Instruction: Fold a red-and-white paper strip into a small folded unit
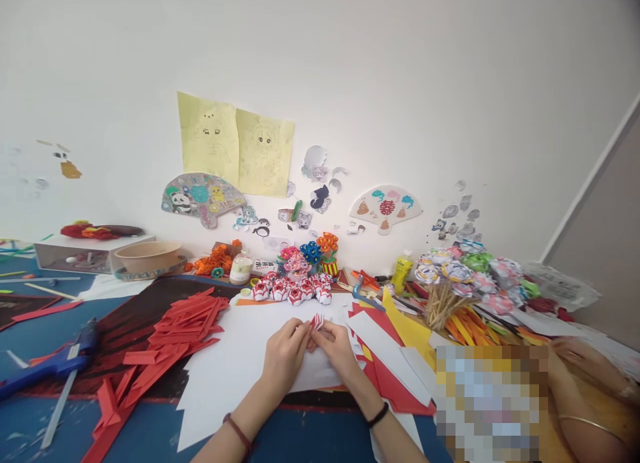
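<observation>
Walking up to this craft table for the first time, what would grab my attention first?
The left hand and right hand pinch a small red-and-white folded paper over a white sheet in the middle. To their left lies a heap of red strips. At the right stands a bunch of paper flowers on sticks, and two yellow drawings hang on the wall.

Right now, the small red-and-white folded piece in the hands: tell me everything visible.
The folded paper piece is small, red with white stripes, pleated like a fan, and looks like thin paper. It stands upright, pinched between the fingertips of the left hand and right hand, above a white sheet.
</observation>
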